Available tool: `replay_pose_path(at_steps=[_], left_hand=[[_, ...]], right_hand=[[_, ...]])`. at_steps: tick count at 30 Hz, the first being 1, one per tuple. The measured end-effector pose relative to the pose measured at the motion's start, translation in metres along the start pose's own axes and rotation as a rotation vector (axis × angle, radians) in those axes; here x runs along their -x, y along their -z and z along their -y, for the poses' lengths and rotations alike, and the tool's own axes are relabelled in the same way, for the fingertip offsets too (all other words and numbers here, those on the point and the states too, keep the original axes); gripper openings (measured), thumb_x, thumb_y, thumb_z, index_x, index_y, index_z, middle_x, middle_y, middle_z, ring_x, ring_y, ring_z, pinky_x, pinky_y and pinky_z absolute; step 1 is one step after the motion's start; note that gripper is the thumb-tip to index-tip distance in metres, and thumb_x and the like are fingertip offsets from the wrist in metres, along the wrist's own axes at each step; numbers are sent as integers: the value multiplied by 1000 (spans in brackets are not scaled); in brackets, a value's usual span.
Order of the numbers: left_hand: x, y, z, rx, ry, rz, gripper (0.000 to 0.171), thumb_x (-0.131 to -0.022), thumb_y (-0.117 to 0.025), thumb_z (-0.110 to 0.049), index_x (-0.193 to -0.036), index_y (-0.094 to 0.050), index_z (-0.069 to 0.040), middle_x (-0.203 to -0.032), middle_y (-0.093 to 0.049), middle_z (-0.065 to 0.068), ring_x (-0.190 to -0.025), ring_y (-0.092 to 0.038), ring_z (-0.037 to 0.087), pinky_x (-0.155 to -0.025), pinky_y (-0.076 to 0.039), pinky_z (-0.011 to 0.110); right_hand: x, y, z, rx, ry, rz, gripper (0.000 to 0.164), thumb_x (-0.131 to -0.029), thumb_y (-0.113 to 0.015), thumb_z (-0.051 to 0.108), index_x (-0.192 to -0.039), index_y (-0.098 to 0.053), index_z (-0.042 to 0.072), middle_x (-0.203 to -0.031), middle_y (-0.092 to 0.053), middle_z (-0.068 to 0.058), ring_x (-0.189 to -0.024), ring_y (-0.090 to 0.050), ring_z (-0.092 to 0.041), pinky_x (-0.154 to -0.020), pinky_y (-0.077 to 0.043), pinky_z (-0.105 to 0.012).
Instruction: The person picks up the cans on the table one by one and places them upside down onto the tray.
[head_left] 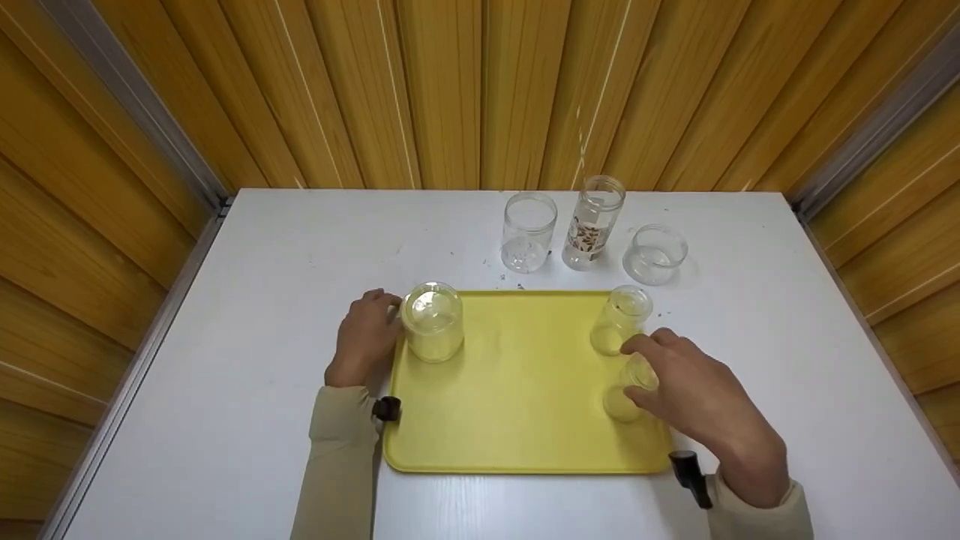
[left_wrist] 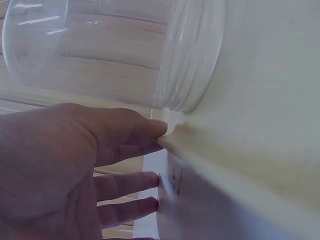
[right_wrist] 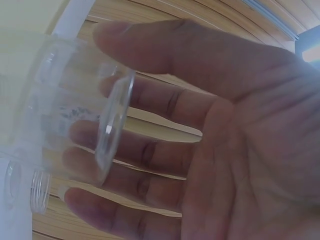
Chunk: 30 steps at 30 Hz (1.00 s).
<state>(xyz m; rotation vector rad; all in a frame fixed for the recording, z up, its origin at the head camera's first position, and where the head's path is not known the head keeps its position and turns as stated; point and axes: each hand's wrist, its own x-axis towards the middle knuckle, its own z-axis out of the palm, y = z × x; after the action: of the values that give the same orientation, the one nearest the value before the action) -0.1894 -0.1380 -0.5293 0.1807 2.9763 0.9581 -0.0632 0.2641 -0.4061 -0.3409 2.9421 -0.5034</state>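
A yellow tray [head_left: 517,405] lies on the white table. At its left edge, my left hand [head_left: 366,337] pinches the rim between thumb and index finger, the other fingers extended below. Just beside the thumb, a large clear jar [left_wrist: 110,55] stands upside down on the tray, its threaded mouth against the surface. My right hand [head_left: 705,397] holds a small clear jar [right_wrist: 65,105] at the tray's right side, thumb on one side and fingers round the other. Behind it on the tray stands another small clear jar [head_left: 621,322], close to the right fingertips.
Behind the tray on the table are a wide clear jar [head_left: 528,232], a tall jar with a brown printed pattern [head_left: 592,225] and a low clear jar [head_left: 655,256]. Wood-look panels [head_left: 480,90] wall in the table's back and sides.
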Motion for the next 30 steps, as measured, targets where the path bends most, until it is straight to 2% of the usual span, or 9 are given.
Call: replay_pose_path(at_steps=[4, 10, 15, 22, 30], left_hand=[[0, 0, 1, -5, -14, -16, 33, -102, -62, -18, -123, -73, 4, -144, -56, 35, -131, -53, 57, -101, -48, 70], [1, 0, -1, 4, -17, -28, 33, -104, -63, -19, -123, -73, 6, -143, -57, 35, -130, -54, 56, -102, -48, 69], [2, -1, -2, 11, -13, -28, 34, -105, -62, -20, -124, -73, 6, -144, -57, 34, -132, -54, 55, -105, -46, 68], [3, 0, -2, 33, 6, -14, 33, -103, -60, -15, -125, -72, 6, -146, -55, 34, -135, -51, 54, -108, -44, 68], [3, 1, -3, 33, 18, -1, 34, -105, -60, -17, -127, -72, 5, -149, -53, 33, -136, -50, 54, -109, -42, 67]], right_hand=[[1, 4, 0, -17, 1, -7, 48, -87, -88, 19, -130, -69, 8, -115, -64, -8, -97, -63, -29, -72, -55, -49], [4, 14, -6, -54, -5, -48, 48, -95, -82, 28, -136, -67, 8, -130, -64, -16, -115, -64, -37, -87, -55, -59], [8, 24, -19, -96, -36, -125, 51, -100, -77, 30, -143, -62, 7, -138, -60, -20, -119, -61, -41, -94, -51, -64], [9, 29, -38, -146, -21, -298, 51, -100, -77, 25, -144, -61, 3, -140, -57, -24, -127, -55, -49, -99, -44, -68], [1, 27, -50, -153, -31, -377, 51, -100, -77, 21, -143, -60, 0, -141, -54, -27, -132, -49, -51, -102, -40, -70]])
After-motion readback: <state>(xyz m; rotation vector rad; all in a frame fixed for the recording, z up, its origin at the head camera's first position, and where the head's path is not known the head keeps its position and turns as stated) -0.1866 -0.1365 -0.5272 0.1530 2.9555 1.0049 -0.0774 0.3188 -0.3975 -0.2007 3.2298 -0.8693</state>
